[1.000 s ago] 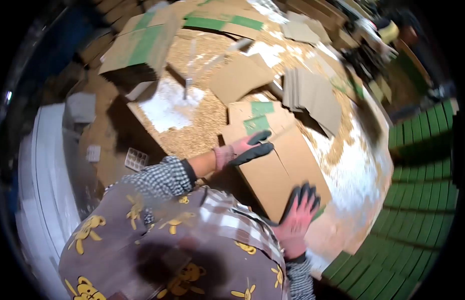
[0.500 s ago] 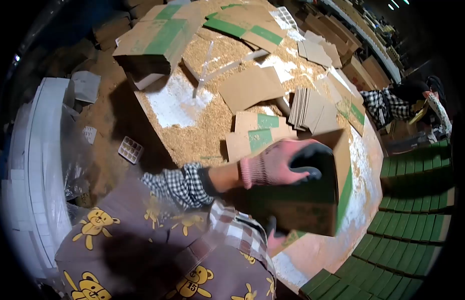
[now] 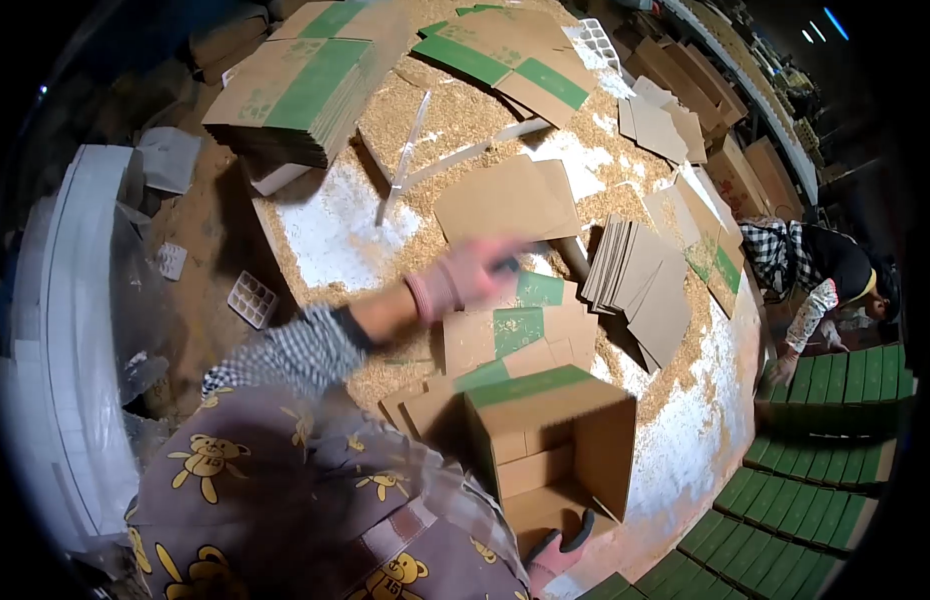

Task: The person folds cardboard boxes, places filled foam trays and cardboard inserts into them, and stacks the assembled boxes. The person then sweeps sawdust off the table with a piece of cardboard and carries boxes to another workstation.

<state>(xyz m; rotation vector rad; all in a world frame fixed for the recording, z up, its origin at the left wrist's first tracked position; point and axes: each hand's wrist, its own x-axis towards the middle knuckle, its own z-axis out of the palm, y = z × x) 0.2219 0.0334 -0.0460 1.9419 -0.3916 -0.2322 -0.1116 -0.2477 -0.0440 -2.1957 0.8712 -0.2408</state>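
Observation:
An open cardboard box (image 3: 545,400) with a green stripe stands near my body, its opening facing right and toward me, its inside bare. My right hand (image 3: 559,556), in a pink and dark glove, grips the box's lower near edge. My left hand (image 3: 467,274), gloved the same way, is above the flat pieces beyond the box; motion blurs its fingers, and I cannot make out anything in them. Under and beside it are flat cardboard pieces with green bands (image 3: 520,330) and a plain brown sheet (image 3: 505,200).
Sawdust covers much of the table (image 3: 355,245). A stack of folded cartons (image 3: 295,90) lies at the back left, cardboard dividers (image 3: 640,285) at the right. Rows of green cartons (image 3: 785,520) fill the lower right, where another person (image 3: 810,265) bends over. White sheets (image 3: 85,340) stand left.
The box has turned so that its opening faces right and toward me. My left hand has come off it and moved left and away from me; my right hand stays at its near edge.

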